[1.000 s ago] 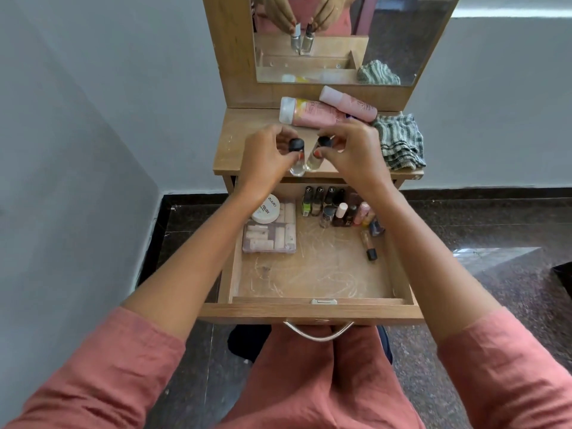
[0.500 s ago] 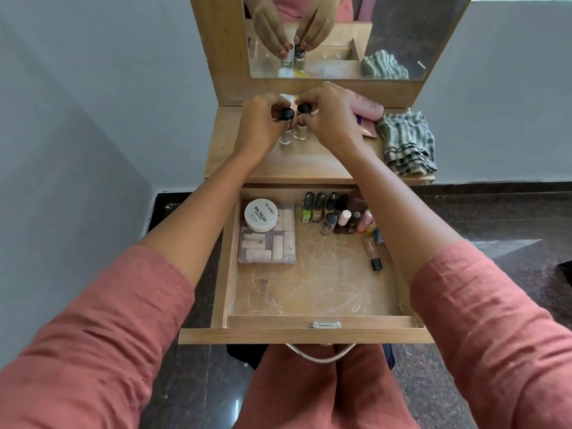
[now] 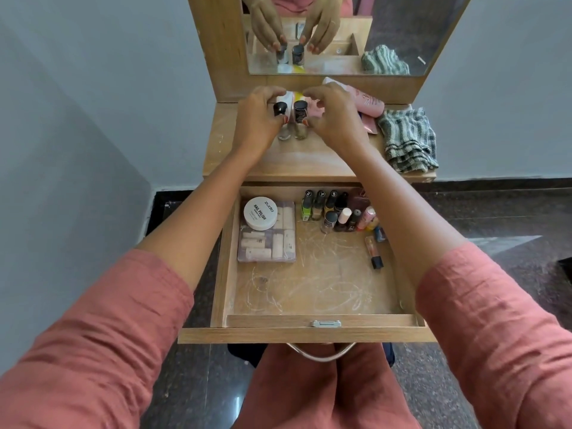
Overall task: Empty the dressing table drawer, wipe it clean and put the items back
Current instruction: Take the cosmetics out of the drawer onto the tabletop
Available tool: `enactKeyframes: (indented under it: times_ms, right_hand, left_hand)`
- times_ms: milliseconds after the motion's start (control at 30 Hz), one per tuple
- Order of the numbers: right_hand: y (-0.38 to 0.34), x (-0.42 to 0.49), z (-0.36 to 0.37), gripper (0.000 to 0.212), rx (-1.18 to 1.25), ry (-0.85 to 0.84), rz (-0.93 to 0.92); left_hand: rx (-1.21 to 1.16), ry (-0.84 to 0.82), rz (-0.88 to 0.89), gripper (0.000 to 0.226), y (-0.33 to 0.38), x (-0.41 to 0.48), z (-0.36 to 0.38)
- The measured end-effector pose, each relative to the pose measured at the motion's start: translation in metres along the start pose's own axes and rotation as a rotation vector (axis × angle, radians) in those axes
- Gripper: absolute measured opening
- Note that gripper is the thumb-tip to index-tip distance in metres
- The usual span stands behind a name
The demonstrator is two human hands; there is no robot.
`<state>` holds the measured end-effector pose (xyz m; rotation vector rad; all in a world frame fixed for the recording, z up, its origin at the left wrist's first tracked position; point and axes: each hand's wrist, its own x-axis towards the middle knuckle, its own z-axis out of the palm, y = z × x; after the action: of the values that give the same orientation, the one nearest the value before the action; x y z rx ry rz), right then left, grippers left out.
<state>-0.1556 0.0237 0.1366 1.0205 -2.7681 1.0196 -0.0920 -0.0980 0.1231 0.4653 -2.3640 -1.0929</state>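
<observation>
Both hands are up on the wooden surface (image 3: 294,162) under the mirror (image 3: 387,35), close together, each at a small black-capped bottle. The left hand (image 3: 257,119) has fingers and thumb curled round the cap of the left bottle (image 3: 280,109), which leans a little. The right hand (image 3: 335,119) arches over the right bottle (image 3: 299,111), thumb at its cap; grip or mere touch, I cannot tell. Pink tubes (image 3: 370,103) lie behind the right hand, and a striped cloth (image 3: 405,140) is bunched at the surface's right end. Below, the drawer (image 3: 309,321) is pulled wide open. A white tub (image 3: 260,212) sits on a clear packet (image 3: 266,246) at back left, with a cluster of nail polish bottles (image 3: 334,209) at back right and one small bottle (image 3: 373,252) lying flat just in front. Pale grey walls meet a dark speckled floor (image 3: 495,218)
</observation>
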Motion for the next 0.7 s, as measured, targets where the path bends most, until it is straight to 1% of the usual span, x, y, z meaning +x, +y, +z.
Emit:
enactKeyframes:
  times_ms: [133, 267, 333, 400, 467, 533, 633, 700]
  right_hand:
    - [0.008, -0.022, -0.011, 0.039, 0.025, 0.059, 0.008]
    - [0.018, -0.051, -0.016, 0.031, 0.042, 0.083, 0.046]
    - [0.023, -0.069, -0.015, 0.025, 0.04, 0.08, 0.048]
    - [0.029, -0.087, -0.012, 0.021, 0.051, 0.072, 0.056]
    - [0.037, -0.103, -0.006, 0.021, 0.028, 0.038, 0.082]
    - [0.048, -0.117, 0.003, 0.02, 0.0, -0.013, 0.119]
    - [0.061, -0.129, 0.013, 0.025, -0.056, -0.113, 0.134]
    - [0.065, -0.136, 0.017, 0.029, -0.134, -0.173, 0.126]
  left_hand:
    - [-0.058, 0.043, 0.039, 0.038, 0.01, -0.014, -0.003]
    - [-0.086, 0.043, 0.088, 0.03, 0.019, -0.043, 0.004]
    - [-0.077, -0.008, 0.119, 0.024, 0.021, -0.062, 0.012]
    - [-0.041, -0.104, 0.104, 0.022, 0.021, -0.084, 0.024]
    - [-0.019, -0.17, 0.067, 0.02, 0.018, -0.105, 0.037]
    - [-0.006, -0.194, 0.02, 0.021, 0.012, -0.12, 0.049]
    - [0.047, -0.281, -0.048, 0.029, 0.005, -0.137, 0.064]
    - [0.103, -0.316, -0.056, 0.033, 0.004, -0.144, 0.072]
